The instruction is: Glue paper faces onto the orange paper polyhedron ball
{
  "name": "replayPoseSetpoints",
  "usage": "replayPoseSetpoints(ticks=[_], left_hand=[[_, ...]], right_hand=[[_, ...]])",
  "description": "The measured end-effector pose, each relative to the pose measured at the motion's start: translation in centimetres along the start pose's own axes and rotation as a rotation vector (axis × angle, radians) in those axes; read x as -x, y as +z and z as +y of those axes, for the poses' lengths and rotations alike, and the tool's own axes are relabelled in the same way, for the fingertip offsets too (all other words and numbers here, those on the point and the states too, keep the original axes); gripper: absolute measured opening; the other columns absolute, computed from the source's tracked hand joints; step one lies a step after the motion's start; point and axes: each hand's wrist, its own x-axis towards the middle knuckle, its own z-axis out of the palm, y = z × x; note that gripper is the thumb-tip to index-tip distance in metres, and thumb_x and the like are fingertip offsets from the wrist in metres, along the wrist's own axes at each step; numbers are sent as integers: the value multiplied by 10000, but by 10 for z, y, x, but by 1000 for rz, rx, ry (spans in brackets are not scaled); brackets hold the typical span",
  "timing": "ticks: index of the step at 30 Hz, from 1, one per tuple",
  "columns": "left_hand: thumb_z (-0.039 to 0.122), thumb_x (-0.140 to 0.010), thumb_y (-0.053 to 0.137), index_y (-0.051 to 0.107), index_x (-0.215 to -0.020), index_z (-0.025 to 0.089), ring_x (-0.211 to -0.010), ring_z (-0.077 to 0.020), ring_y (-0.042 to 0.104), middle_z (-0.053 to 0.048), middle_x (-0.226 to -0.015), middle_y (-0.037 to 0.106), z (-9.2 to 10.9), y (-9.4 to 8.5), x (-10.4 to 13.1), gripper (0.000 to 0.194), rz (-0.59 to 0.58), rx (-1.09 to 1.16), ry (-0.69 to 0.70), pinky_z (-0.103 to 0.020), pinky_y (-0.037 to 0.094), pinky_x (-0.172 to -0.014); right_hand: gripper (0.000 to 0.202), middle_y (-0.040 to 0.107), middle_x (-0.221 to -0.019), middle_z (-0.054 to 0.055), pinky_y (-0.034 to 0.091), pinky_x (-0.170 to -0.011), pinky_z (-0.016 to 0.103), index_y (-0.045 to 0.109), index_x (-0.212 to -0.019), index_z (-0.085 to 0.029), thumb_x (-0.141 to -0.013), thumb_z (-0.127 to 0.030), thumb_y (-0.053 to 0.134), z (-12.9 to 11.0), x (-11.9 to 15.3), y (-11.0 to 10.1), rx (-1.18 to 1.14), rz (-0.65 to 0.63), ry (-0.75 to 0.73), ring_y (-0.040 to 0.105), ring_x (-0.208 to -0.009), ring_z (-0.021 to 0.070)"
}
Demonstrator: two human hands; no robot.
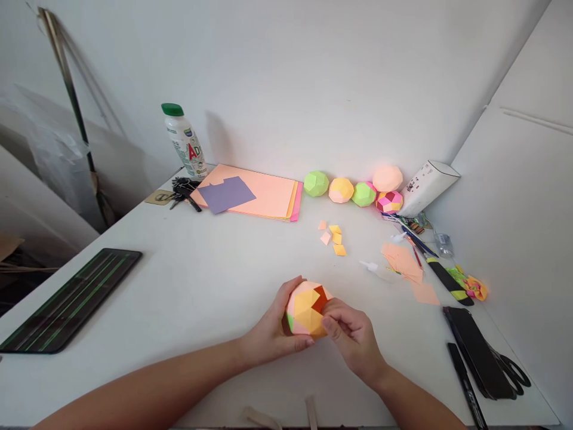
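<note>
A faceted paper ball (305, 306) in yellow, pale pink and green is cupped in my left hand (280, 319), fingers behind it and thumb along its underside. A jagged opening near its top right shows a dark orange inside. My right hand (351, 337) is closed at the ball's right side, thumb on the outer face and the fingers by the opening's edge. Whether a loose paper piece is between those fingers is hidden. Beyond the ball lie several small yellow and peach paper pieces (336, 238) and a white-tipped glue bottle (378, 270).
Finished-looking paper balls (316, 183) line the wall. Coloured sheets (264, 194), keys (183, 190) and a white bottle (185, 143) stand at the back left. A black phone-like tablet (71, 301) lies left. Peach scraps (403, 261), a cutter (449, 280), scissors (513, 370) and a marker (465, 382) lie right.
</note>
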Motion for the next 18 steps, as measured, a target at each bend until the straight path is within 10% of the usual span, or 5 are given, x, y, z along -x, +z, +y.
replayPoseSetpoints(ticks=[18], left_hand=[[436, -714, 736, 185, -1380, 314, -1182, -319, 441, -127, -1321, 341, -2, 0, -2, 873, -23, -141, 26, -472, 459, -932]], right_hand=[[385, 550, -599, 24, 465, -612, 293, 574, -592, -190, -898, -413, 504, 19, -5, 3, 186, -101, -263, 510, -624, 151]])
